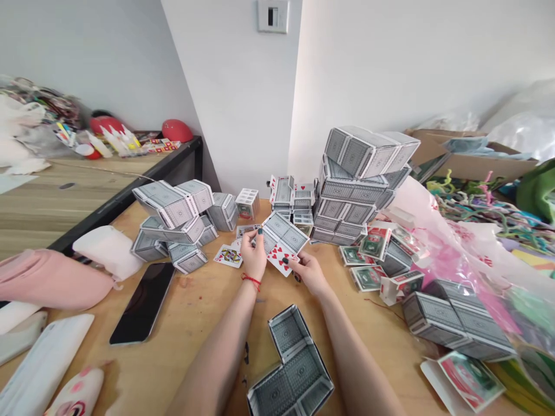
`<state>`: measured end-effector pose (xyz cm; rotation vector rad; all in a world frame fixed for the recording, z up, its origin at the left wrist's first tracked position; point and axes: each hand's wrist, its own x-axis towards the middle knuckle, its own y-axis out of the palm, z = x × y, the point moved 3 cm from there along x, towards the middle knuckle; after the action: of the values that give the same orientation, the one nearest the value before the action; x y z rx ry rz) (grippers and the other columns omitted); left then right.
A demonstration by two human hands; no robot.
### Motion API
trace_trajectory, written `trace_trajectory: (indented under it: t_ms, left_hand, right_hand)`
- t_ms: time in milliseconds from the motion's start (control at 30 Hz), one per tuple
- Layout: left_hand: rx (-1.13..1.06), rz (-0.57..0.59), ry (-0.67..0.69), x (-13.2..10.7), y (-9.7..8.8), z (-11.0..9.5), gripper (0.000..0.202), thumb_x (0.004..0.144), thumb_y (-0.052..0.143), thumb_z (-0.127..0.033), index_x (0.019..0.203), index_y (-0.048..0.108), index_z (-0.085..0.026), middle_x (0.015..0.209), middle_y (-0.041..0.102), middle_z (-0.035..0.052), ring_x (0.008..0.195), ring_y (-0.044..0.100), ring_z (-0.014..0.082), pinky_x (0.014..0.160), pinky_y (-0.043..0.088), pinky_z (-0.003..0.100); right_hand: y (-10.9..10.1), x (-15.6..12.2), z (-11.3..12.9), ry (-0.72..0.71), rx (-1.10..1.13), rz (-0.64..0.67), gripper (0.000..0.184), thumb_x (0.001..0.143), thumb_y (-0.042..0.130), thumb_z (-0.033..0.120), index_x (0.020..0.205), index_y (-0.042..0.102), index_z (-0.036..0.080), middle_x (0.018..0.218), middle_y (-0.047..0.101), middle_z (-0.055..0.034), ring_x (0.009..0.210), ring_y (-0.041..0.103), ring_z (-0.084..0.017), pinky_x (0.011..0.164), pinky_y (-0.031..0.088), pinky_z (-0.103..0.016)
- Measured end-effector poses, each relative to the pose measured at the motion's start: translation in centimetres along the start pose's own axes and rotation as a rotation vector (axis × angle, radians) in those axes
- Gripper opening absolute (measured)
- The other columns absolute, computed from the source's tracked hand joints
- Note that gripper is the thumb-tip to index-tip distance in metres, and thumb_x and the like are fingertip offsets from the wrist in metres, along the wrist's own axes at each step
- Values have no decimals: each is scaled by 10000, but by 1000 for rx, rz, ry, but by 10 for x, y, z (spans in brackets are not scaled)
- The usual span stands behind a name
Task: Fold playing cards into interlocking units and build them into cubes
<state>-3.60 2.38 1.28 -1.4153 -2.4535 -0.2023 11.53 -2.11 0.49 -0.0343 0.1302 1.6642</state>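
My left hand [252, 256], a red string bracelet on its wrist, pinches the left side of a joined piece of grey-backed playing cards [287, 231]. My right hand [311, 274] has thumb and fingers closed on the lower right edge of a hearts playing card [278, 261], which lies against the underside of that piece. Left of the hands, a face-up queen card [228, 256] rests on the wooden table [208, 323] near a few loose cards. Between my forearms sits an L-shaped block folded from cards [299, 370], its hollow side up.
Stacked card blocks stand at left [167, 205] and in a taller tower [347, 190] at right. A black phone [143, 303] lies left. Green-and-red card boxes [375, 242] and pink plastic [416, 214] crowd the right side. A wall [243, 104] rises behind.
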Motion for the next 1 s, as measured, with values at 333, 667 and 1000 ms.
trace_trajectory:
  t_ms: [333,667,1000]
  left_hand:
    - [-16,8,-29,-5,6,-4,167,787,505,-318,831,551,-163,838,594,50,795,540,148,726,416,259]
    - [-33,54,-42,-12,12,-8,204,796,494,-353,839,548,-161,791,577,46,724,523,142,670,411,254]
    - [-35,77,-55,-18,15,-6,213,802,483,-373,828,535,-168,813,587,51,771,541,153,700,416,264]
  right_hand:
    - [12,-5,1,74,61,225,450,727,509,551,576,563,131,428,577,-26,348,522,-110,364,411,-208]
    - [9,-2,-1,25,46,191,452,757,485,521,563,609,131,419,576,-25,343,499,-102,374,388,-208]
    - [8,-1,-7,21,61,124,385,744,512,491,584,588,149,502,614,-41,372,496,-109,375,400,-225]
